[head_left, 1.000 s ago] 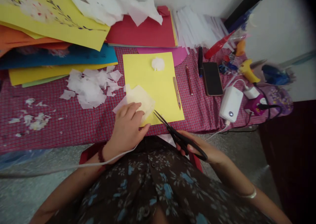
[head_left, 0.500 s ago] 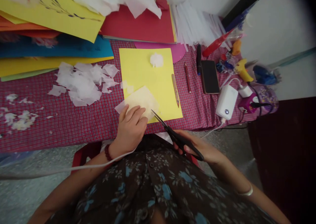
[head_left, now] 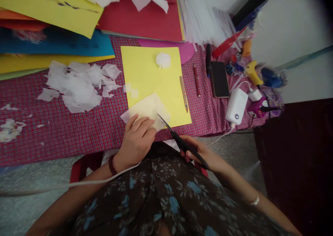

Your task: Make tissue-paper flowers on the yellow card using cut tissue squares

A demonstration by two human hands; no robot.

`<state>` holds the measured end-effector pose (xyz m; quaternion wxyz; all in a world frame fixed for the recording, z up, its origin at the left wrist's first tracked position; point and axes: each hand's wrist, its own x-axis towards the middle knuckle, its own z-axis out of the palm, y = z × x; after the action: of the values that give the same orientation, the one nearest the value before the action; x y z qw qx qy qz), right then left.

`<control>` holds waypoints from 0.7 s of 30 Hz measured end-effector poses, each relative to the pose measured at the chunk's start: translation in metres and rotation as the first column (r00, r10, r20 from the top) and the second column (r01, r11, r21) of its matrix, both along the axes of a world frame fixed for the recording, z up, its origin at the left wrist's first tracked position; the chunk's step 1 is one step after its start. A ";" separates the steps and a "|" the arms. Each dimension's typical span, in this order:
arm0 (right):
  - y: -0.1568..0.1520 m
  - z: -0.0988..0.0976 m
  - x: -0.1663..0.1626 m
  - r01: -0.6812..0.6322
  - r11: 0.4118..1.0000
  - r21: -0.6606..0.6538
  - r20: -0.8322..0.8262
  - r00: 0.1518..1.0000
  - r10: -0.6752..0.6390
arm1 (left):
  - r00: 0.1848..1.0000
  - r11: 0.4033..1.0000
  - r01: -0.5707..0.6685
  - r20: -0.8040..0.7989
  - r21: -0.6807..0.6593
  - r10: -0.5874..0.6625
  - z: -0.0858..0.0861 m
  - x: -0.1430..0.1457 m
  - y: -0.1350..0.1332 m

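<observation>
My left hand (head_left: pixel 137 138) lies over a whitish sheet of thin paper (head_left: pixel 152 106), its fingers spread and pressing on it. That sheet rests slanted on the lower part of a yellow sheet (head_left: pixel 156 78). Black-handled scissors (head_left: pixel 182 143) are in my right hand (head_left: pixel 203 152), with the narrow blades pointing up and left. Their tip is over the thin paper, to the right of my left fingers; whether it touches cannot be made out. A white paper flower shape (head_left: pixel 163 60) sits near the top of the yellow sheet, and small white paper squares (head_left: pixel 134 93) lie at its left side.
Left on the checked cloth (head_left: pixel 78 135) is a pile of white paper pieces (head_left: pixel 78 85), with scraps (head_left: pixel 11 130) beyond. Pencils (head_left: pixel 197 80), a phone (head_left: pixel 220 79) and a white power bank (head_left: pixel 236 106) lie right. Coloured sheets (head_left: pixel 143 17) are stacked behind. A cable (head_left: pixel 78 184) crosses my left arm.
The whole view has shifted slightly. My left hand stays on the thin paper, and the scissors keep nearly the same place over its right part.
</observation>
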<state>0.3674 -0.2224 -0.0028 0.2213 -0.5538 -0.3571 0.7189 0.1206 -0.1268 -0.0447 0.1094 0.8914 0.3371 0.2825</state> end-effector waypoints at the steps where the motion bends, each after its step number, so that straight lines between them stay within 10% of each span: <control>1: 0.000 0.001 -0.001 0.004 1.000 -0.011 0.011 1.000 -0.004 | 1.000 1.000 0.001 -0.002 0.003 -0.001 0.000 0.000 0.000; 21: -0.002 0.004 -0.004 -0.023 1.000 0.013 -0.026 0.999 0.023 | 0.988 0.993 0.112 0.106 -0.036 -0.108 0.001 0.000 -0.014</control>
<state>0.3629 -0.2248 0.0015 0.2211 -0.5387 -0.3649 0.7264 0.1208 -0.1410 -0.0436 0.1610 0.8902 0.2872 0.3150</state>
